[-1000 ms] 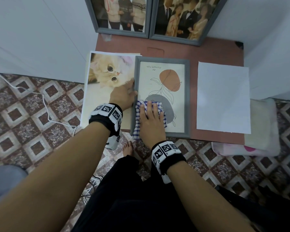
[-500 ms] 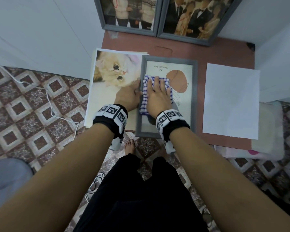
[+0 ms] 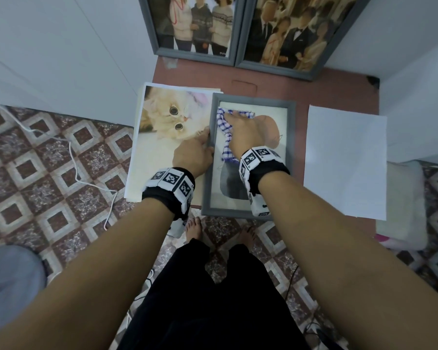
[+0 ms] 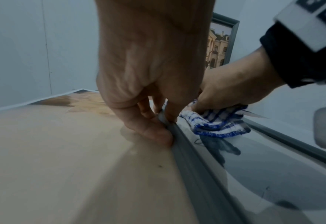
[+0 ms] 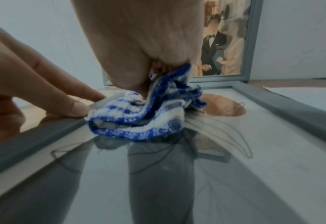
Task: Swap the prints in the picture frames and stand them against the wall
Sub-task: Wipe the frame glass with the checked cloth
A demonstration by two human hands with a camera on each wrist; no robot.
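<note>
A grey picture frame [image 3: 253, 101] lies flat on the reddish table [image 3: 263, 82], holding an abstract print [image 3: 271, 130] with an orange circle under glass. My right hand [image 3: 240, 130] bears down on a bunched blue-and-white checked cloth [image 3: 224, 125] near the glass's upper left corner, fingers curled over it [image 5: 139, 121]. My left hand [image 3: 195, 150] grips the frame's left rail [image 4: 192, 159], and it lies on a loose cat print [image 3: 167, 117] beside the frame. Against the back wall stand two framed photos [image 3: 195, 26] [image 3: 293, 34].
A blank white sheet [image 3: 344, 160] lies on the table right of the frame. Folded pale textiles [image 3: 400, 203] sit at the table's right end. A white cable [image 3: 74, 168] runs over the tiled floor on the left. White walls close in behind and at right.
My right hand has slid the cloth from the lower part of the glass up to its top left, and the cloth has bunched. The left hand stays on the frame's left rail.
</note>
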